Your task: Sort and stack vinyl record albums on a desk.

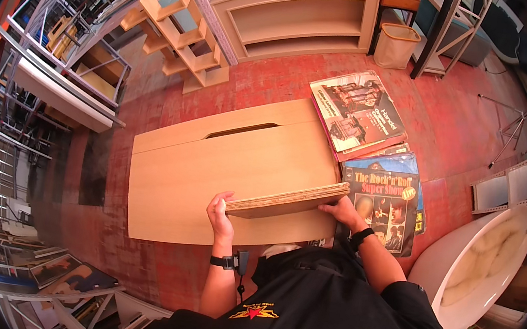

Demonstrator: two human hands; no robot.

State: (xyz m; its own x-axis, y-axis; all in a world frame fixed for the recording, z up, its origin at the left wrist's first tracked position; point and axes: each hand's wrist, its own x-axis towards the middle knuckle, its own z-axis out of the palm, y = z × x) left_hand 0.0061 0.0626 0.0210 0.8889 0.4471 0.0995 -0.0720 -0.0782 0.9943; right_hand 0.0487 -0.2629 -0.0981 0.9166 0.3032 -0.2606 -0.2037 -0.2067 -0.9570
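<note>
Between my two hands a thin stack of layered sheets (pixel 289 199), seen mostly edge-on, tilts above the pale wooden table (pixel 223 169). It looks like a pile of record sleeves, though its faces are mostly hidden. My left hand (pixel 220 216) grips its left end, and my right hand (pixel 340 210) holds it near the right end. Whether its lower edge rests on the tabletop, I cannot tell. To the right lie a pile of record sleeves (pixel 356 112) with an organ picture on top and a black record sleeve (pixel 381 208) over blue ones.
A dark slot (pixel 243 130) runs along the tabletop's far side. Beyond are a wooden stepped shelf (pixel 180 38), a low cabinet (pixel 301 18) and a fabric bin (pixel 396 45). A white tub-like chair (pixel 472 269) stands close at right, a tripod (pixel 517 124) farther off. Metal racks (pixel 58 65) line the left.
</note>
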